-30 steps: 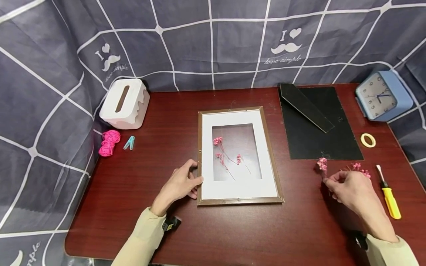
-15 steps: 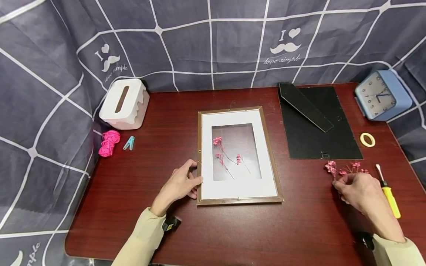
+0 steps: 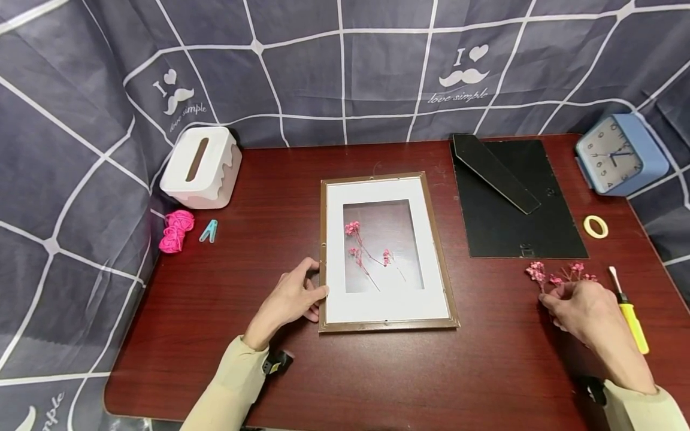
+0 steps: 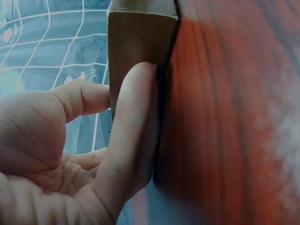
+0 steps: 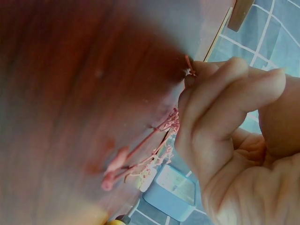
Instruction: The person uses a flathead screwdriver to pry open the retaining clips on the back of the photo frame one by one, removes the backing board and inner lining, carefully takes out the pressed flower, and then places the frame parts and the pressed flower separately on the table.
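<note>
**Flowers part-way into the frame**

Left hand [image 3: 293,296] steadies the picture frame [image 3: 386,251], fingers on its edge. Three sprigs [image 3: 368,254] lie inside. Right hand [image 3: 579,305] pinches loose flowers [image 3: 555,275] on the table; backing board [image 3: 514,200] not yet fitted.

White tissue box [image 3: 202,167], pink cord [image 3: 175,231], blue clock [image 3: 620,154], tape roll [image 3: 595,227], yellow screwdriver [image 3: 629,313].

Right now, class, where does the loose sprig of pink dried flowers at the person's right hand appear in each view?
Head: pink dried flowers lower right, at the right hand.
Left wrist: not in it.
Right wrist: pink dried flowers centre, pinched by the fingers.
Shared landmark: blue clock.
</note>
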A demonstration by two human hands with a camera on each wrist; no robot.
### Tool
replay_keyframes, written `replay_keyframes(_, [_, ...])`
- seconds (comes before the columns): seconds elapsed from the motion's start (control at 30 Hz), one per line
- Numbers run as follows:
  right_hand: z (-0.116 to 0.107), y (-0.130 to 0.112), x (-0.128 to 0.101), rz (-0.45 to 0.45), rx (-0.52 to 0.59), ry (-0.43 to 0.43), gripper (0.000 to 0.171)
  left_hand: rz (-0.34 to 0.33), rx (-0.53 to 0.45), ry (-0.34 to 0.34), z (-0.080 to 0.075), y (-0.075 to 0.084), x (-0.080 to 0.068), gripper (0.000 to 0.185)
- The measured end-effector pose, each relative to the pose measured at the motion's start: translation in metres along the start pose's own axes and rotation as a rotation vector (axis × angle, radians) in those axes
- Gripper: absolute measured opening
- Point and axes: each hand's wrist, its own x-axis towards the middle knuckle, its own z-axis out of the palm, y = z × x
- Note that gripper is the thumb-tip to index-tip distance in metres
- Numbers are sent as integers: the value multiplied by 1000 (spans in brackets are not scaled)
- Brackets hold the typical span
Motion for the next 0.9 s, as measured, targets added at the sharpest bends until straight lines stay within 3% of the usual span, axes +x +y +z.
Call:
replay_keyframes(0.33, [-1, -4, -3, 27, -14, 16, 36, 1, 3, 0, 0, 0, 0, 51])
replay_keyframes(0.57, [-1, -15, -7, -53, -38, 94, 38, 3, 6, 1, 0, 0, 1, 51])
replay_keyframes(0.9, [2, -54, -14, -168, -18, 98, 28, 6, 13, 6, -1, -1, 1, 49])
